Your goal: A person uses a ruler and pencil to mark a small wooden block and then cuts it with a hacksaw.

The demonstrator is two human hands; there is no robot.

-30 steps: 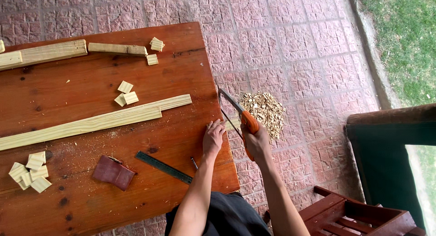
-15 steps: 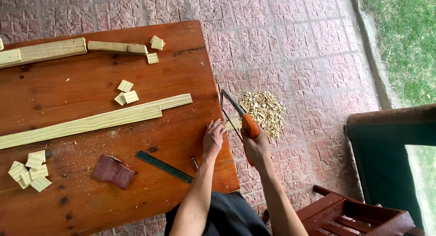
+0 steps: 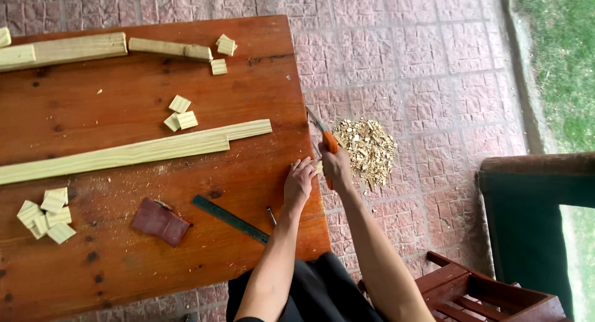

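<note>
Wood piece (image 3: 318, 167), small and pale, sits at the right edge of the worktop (image 3: 124, 272), pinned there under the left hand (image 3: 299, 184); most of it is hidden, so its exact shape cannot be told. By judgement it is light, stiff and dry, liable to skid or split under the blade, and best held flat and close to the cut line with fingers (image 3: 296, 168) clear of the teeth. Those fingers lie closed down on the piece, pressing rather than wrapping. The right hand (image 3: 338, 167) is clenched about the orange handle of a small saw (image 3: 323, 133), its blade running away toward the far side just off the worktop edge. Largest items first: a long pale strip (image 3: 124, 153) lies across the middle; two shorter battens (image 3: 68, 49) lie at the far left. A heap of shavings (image 3: 367, 147) rests on the brick paving to the right. A dark ruler (image 3: 230, 219) and a reddish-brown sanding sheet (image 3: 160, 221) lie near. Small offcut blocks (image 3: 44, 214) are grouped near left.
</note>
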